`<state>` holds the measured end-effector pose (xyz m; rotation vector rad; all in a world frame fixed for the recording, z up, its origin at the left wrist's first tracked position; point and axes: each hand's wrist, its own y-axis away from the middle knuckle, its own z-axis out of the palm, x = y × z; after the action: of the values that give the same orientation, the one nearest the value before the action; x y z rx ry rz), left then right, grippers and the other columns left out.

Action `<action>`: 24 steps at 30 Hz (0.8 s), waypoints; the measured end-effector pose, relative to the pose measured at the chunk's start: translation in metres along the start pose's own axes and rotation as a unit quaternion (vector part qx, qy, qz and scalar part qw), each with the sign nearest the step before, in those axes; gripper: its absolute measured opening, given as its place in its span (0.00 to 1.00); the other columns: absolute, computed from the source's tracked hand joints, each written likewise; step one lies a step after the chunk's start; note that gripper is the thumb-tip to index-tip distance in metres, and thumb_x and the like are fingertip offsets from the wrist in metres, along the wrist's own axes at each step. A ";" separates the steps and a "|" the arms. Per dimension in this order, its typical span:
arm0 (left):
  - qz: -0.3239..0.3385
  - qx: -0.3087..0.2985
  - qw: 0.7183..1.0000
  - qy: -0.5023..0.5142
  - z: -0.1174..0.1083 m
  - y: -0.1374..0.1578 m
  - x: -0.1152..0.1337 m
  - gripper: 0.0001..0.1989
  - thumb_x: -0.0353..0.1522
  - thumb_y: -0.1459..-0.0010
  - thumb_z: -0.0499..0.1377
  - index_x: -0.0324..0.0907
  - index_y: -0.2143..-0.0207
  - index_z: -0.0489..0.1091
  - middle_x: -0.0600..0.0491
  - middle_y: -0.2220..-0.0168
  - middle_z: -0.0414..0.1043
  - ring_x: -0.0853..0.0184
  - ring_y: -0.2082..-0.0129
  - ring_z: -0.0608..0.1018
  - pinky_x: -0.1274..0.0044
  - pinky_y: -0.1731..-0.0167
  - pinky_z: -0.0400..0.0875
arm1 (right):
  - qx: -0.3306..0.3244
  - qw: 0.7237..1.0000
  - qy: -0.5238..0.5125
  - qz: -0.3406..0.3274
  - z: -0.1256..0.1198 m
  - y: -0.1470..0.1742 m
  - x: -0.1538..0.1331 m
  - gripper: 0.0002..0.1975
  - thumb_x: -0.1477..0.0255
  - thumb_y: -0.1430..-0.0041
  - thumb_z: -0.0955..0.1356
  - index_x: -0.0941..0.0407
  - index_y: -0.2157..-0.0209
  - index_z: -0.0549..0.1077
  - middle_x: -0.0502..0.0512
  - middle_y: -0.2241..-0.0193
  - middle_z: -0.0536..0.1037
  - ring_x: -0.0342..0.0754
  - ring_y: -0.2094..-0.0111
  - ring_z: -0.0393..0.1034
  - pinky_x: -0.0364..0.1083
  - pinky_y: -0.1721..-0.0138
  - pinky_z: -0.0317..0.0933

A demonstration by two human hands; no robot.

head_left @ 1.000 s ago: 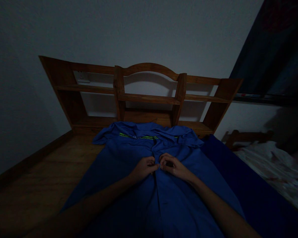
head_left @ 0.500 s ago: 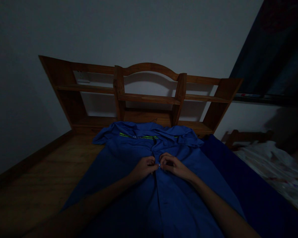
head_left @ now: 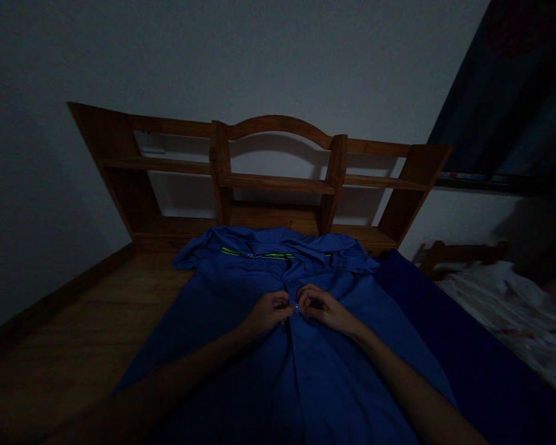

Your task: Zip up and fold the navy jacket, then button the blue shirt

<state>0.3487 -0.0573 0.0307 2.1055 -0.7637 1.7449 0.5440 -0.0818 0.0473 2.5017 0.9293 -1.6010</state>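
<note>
A blue shirt (head_left: pixel 241 290) with yellow-green stripes near its collar end lies spread out, its front placket running down the middle. At that placket my left hand (head_left: pixel 273 309) is closed, thumb and finger pinching the shirt's edge. Opposite it, my right hand (head_left: pixel 322 309) is also closed, its fingertips on the other side of the placket. Between the fingertips shows a small shiny button (head_left: pixel 297 308). The cloth inside my fingers is mostly hidden, and the light is dim.
Behind the shirt stands a wooden headboard with shelves (head_left: pixel 278 183). Bare wooden boards (head_left: pixel 97 309) lie to the left, dark blue cloth (head_left: pixel 426 309) to the right. Farther right are pale crumpled plastic bags (head_left: pixel 509 296) and a dark curtain (head_left: pixel 500 93).
Both hands stay at the same spot on the placket. The button between the fingertips shows a little more clearly, and the camera has shifted slightly.
</note>
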 end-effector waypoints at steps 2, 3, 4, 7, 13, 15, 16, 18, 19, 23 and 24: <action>0.002 -0.001 1.000 -0.007 0.000 0.000 0.000 0.10 0.34 0.49 0.56 0.33 0.73 0.61 0.55 0.79 0.61 0.73 0.78 0.67 0.81 0.77 0.60 | -0.002 1.000 0.004 -0.003 0.000 0.000 0.001 0.05 0.72 0.44 0.66 0.60 0.68 0.69 0.54 0.61 0.65 0.42 0.61 0.64 0.42 0.60 0.59; 0.002 -0.002 1.000 -0.008 0.000 0.000 0.000 0.11 0.34 0.49 0.57 0.33 0.73 0.61 0.55 0.79 0.61 0.73 0.78 0.67 0.81 0.77 0.60 | -0.001 1.000 0.006 -0.005 -0.001 0.000 0.001 0.05 0.71 0.44 0.66 0.60 0.68 0.69 0.54 0.60 0.65 0.42 0.61 0.64 0.42 0.60 0.59; 0.001 -0.002 1.000 -0.008 0.000 0.000 0.000 0.11 0.34 0.49 0.57 0.33 0.73 0.61 0.55 0.79 0.61 0.73 0.78 0.67 0.81 0.77 0.60 | 0.000 1.000 0.007 -0.007 -0.001 0.000 0.001 0.05 0.71 0.43 0.66 0.60 0.67 0.69 0.54 0.60 0.65 0.42 0.61 0.64 0.42 0.60 0.59; 0.003 -0.003 1.000 -0.004 0.000 0.000 -0.001 0.12 0.35 0.49 0.57 0.34 0.73 0.60 0.55 0.78 0.61 0.74 0.78 0.67 0.81 0.76 0.61 | 0.002 1.000 0.013 -0.010 -0.001 0.001 0.002 0.06 0.71 0.43 0.66 0.60 0.67 0.69 0.54 0.60 0.65 0.41 0.62 0.63 0.42 0.61 0.59; 0.015 -0.001 1.000 -0.015 -0.001 0.001 -0.002 0.13 0.36 0.49 0.57 0.34 0.73 0.61 0.55 0.78 0.61 0.74 0.78 0.67 0.82 0.77 0.61 | 0.000 1.000 0.024 -0.016 -0.001 0.001 0.003 0.06 0.71 0.43 0.66 0.60 0.67 0.69 0.54 0.60 0.65 0.41 0.62 0.63 0.42 0.61 0.59; 0.004 0.004 1.000 -0.009 0.000 0.001 -0.001 0.13 0.36 0.49 0.58 0.34 0.73 0.61 0.55 0.78 0.61 0.74 0.78 0.67 0.82 0.77 0.61 | 0.000 1.000 0.025 -0.017 -0.001 0.001 0.003 0.05 0.72 0.43 0.66 0.60 0.67 0.69 0.54 0.60 0.65 0.41 0.62 0.63 0.42 0.60 0.59; -0.002 0.004 1.000 -0.007 0.000 0.001 0.000 0.13 0.37 0.49 0.58 0.34 0.73 0.61 0.55 0.78 0.61 0.74 0.78 0.67 0.82 0.77 0.61 | 0.001 1.000 0.026 -0.018 -0.001 0.001 0.003 0.05 0.72 0.43 0.66 0.60 0.67 0.69 0.54 0.60 0.65 0.41 0.62 0.63 0.42 0.60 0.59; -0.005 0.001 1.000 -0.007 0.000 0.001 0.000 0.14 0.37 0.49 0.58 0.34 0.73 0.61 0.55 0.78 0.62 0.74 0.78 0.67 0.81 0.77 0.61 | 0.001 0.999 0.029 -0.018 0.000 0.000 0.003 0.05 0.72 0.43 0.66 0.60 0.66 0.69 0.54 0.60 0.65 0.41 0.62 0.63 0.42 0.60 0.59; -0.003 0.001 1.000 -0.010 0.000 0.000 0.000 0.14 0.37 0.49 0.58 0.34 0.73 0.61 0.55 0.78 0.62 0.74 0.78 0.67 0.81 0.77 0.61 | 0.001 0.999 0.031 -0.019 0.000 0.000 0.003 0.05 0.72 0.43 0.66 0.60 0.67 0.69 0.54 0.60 0.65 0.41 0.62 0.63 0.42 0.60 0.59; -0.003 0.005 1.000 -0.013 0.000 0.000 0.001 0.14 0.37 0.50 0.58 0.34 0.73 0.61 0.55 0.78 0.61 0.74 0.79 0.67 0.81 0.77 0.61 | -0.001 0.999 0.031 -0.020 0.000 0.000 0.003 0.04 0.73 0.43 0.65 0.60 0.66 0.69 0.54 0.60 0.65 0.41 0.62 0.63 0.42 0.60 0.59; -0.004 0.006 1.000 -0.014 0.000 0.000 0.002 0.14 0.37 0.50 0.58 0.34 0.73 0.61 0.55 0.78 0.61 0.74 0.79 0.67 0.82 0.77 0.61 | 0.000 0.999 0.030 -0.021 0.000 0.000 0.003 0.04 0.73 0.43 0.65 0.60 0.66 0.69 0.54 0.60 0.65 0.41 0.62 0.63 0.42 0.60 0.59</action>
<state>0.3492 -0.0579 0.0320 2.1428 -0.7524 1.7235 0.5447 -0.0809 0.0451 2.5608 0.9947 -1.5439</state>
